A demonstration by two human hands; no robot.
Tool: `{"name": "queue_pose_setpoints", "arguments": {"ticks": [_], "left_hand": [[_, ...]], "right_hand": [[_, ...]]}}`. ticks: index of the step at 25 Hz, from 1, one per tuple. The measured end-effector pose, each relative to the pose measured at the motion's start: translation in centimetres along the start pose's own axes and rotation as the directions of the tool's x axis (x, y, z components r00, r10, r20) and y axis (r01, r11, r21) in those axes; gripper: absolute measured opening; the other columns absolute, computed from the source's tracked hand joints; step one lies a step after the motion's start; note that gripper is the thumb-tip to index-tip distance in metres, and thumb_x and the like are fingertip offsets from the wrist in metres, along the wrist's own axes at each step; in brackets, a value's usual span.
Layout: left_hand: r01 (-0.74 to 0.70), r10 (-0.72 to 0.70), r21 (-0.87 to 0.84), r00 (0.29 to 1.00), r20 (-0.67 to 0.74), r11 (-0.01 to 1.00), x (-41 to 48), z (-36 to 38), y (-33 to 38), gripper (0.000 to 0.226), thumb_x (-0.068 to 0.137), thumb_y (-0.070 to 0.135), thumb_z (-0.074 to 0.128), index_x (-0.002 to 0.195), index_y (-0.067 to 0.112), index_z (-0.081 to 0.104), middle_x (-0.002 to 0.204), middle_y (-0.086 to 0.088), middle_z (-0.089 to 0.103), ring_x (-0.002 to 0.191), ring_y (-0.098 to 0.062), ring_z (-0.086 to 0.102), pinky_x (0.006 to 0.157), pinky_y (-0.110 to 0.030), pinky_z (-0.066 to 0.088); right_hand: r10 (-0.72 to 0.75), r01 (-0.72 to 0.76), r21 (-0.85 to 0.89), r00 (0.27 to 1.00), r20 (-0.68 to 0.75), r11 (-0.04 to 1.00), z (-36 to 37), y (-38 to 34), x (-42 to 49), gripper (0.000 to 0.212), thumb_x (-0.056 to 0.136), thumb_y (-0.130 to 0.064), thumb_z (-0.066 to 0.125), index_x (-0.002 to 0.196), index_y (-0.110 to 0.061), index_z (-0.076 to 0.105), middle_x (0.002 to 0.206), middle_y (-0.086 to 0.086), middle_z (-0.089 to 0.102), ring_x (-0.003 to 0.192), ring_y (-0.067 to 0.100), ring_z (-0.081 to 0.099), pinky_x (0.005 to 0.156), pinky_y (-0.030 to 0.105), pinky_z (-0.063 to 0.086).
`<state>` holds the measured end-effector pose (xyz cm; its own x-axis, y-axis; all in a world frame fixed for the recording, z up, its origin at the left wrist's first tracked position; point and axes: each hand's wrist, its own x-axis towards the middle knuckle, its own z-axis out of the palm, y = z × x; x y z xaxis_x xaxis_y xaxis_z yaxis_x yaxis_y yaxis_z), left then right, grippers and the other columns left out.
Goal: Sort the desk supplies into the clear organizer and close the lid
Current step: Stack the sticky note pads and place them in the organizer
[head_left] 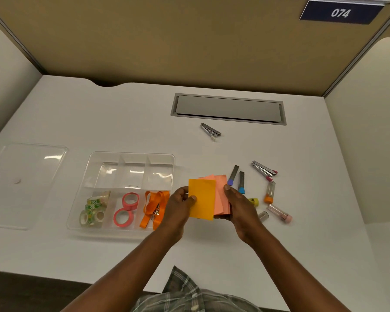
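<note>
Left hand: the left hand (180, 204) was closed on the orange rectangular sticky-note pad (202, 199), thumb on its matte face, fingers behind.
Right hand: the right hand (239, 206) gripped the pink sticky-note pads (220, 194) from the right, thumb lying on their upper right edge; these fanned out behind the orange pad.
Pads: both were held above the white smooth desk (234, 244), just right of the organizer.
Organizer: the clear plastic compartment tray (131, 155) lay left of the hands, its far three sections bare.
Near sections: green-patterned glossy tape rolls (92, 210) at left, two pink tape rolls (126, 209) in the middle, orange ribbon lanyards (154, 206) at right, touching the left hand's wrist side.
Lid: the clear flat plastic lid (27, 183) lay apart at far left.
Loose supplies: right of the hands lay slim grey lead cases with purple and blue caps (238, 179), a metal stapler with pink tip (265, 170), and small clear tubes (278, 213); a second metal stapler (211, 130) lay farther off.
</note>
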<state>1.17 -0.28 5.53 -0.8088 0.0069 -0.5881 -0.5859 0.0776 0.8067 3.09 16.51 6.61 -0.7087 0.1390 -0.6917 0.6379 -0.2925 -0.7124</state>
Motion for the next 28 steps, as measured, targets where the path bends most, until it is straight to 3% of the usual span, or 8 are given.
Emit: {"name": "queue_pose_setpoints", "arguments": {"ticks": [4,7,9,14,20,24,26,28], "left_hand": [[0.014,-0.010,0.104,0.999,-0.044,0.995,-1.0,2.2,-1.7,0.030,0.102,0.025,0.051,0.131,0.020,0.049,0.119,0.002,0.055,0.105,-0.018,0.055,0.084,-0.029,0.047],[-0.050,0.073,0.202,0.991,-0.109,0.978,-1.3,3.0,-3.0,0.015,0.102,0.019,0.049,0.114,0.026,0.051,0.104,0.005,0.059,0.092,-0.012,0.057,0.068,-0.017,0.043],[-0.192,0.253,0.337,0.956,-0.147,0.922,-1.7,3.0,-3.9,0.012,0.101,0.016,0.049,0.110,0.023,0.053,0.096,0.006,0.061,0.088,-0.011,0.060,0.067,-0.010,0.042],[-0.360,0.453,0.445,0.883,-0.120,0.820,-2.1,2.5,-6.8,0.021,0.099,0.009,0.052,0.118,0.018,0.055,0.102,0.010,0.065,0.088,-0.003,0.063,0.073,-0.003,0.047],[-0.326,0.405,0.467,0.911,-0.077,0.822,-2.1,2.8,-9.4,0.027,0.100,0.008,0.048,0.125,0.017,0.052,0.108,0.008,0.063,0.094,-0.007,0.062,0.073,-0.003,0.046],[-0.336,0.400,0.498,0.916,-0.023,0.800,-1.9,2.4,-9.3,0.018,0.101,0.008,0.048,0.116,0.016,0.054,0.095,0.007,0.063,0.080,-0.004,0.060,0.070,-0.010,0.046],[-0.339,0.412,0.477,0.910,-0.053,0.811,-1.9,1.9,-8.4,0.011,0.101,0.012,0.049,0.110,0.016,0.054,0.085,0.004,0.062,0.071,-0.005,0.059,0.064,-0.016,0.046],[-0.348,0.431,0.429,0.895,-0.112,0.834,-2.0,1.0,-6.9,0.011,0.100,0.014,0.052,0.109,0.019,0.055,0.087,0.007,0.062,0.077,-0.002,0.061,0.065,-0.010,0.048]], "right_hand": [[-0.041,0.075,-0.368,0.994,0.099,0.927,0.0,1.9,-0.1,0.035,0.100,-0.044,0.047,0.131,-0.031,0.038,0.125,0.001,0.053,0.108,0.023,0.057,0.091,0.040,0.053],[-0.320,0.335,-0.730,0.933,0.166,0.596,-0.5,4.3,0.3,0.032,0.104,-0.025,0.045,0.135,-0.017,0.047,0.126,0.008,0.060,0.107,0.021,0.058,0.087,0.027,0.044],[-0.447,0.381,-0.784,0.882,0.148,0.491,-0.8,5.3,0.3,0.031,0.102,-0.023,0.049,0.132,-0.014,0.053,0.123,0.005,0.064,0.108,0.017,0.060,0.086,0.021,0.044],[-0.495,0.456,-0.746,0.846,0.196,0.484,-1.3,7.6,0.4,0.028,0.100,-0.016,0.053,0.128,-0.022,0.052,0.119,-0.004,0.065,0.102,0.004,0.058,0.081,0.004,0.039],[-0.451,0.437,-0.736,0.870,0.200,0.517,-1.3,10.0,0.8,0.027,0.103,-0.014,0.045,0.128,-0.023,0.049,0.121,-0.001,0.064,0.104,0.011,0.060,0.084,0.012,0.046],[-0.421,0.391,-0.762,0.890,0.172,0.516,-1.9,9.9,0.8,0.023,0.104,-0.015,0.045,0.125,-0.017,0.054,0.118,0.004,0.066,0.100,0.013,0.061,0.089,0.025,0.054],[-0.457,0.402,-0.757,0.876,0.154,0.515,-1.5,9.0,1.0,0.021,0.103,-0.017,0.047,0.122,-0.016,0.055,0.112,0.005,0.068,0.091,0.011,0.060,0.081,0.021,0.052],[-0.474,0.389,-0.742,0.874,0.110,0.546,-0.3,7.6,1.0,0.025,0.102,-0.021,0.049,0.126,-0.014,0.054,0.115,0.006,0.068,0.091,0.013,0.060,0.078,0.019,0.048]]}}
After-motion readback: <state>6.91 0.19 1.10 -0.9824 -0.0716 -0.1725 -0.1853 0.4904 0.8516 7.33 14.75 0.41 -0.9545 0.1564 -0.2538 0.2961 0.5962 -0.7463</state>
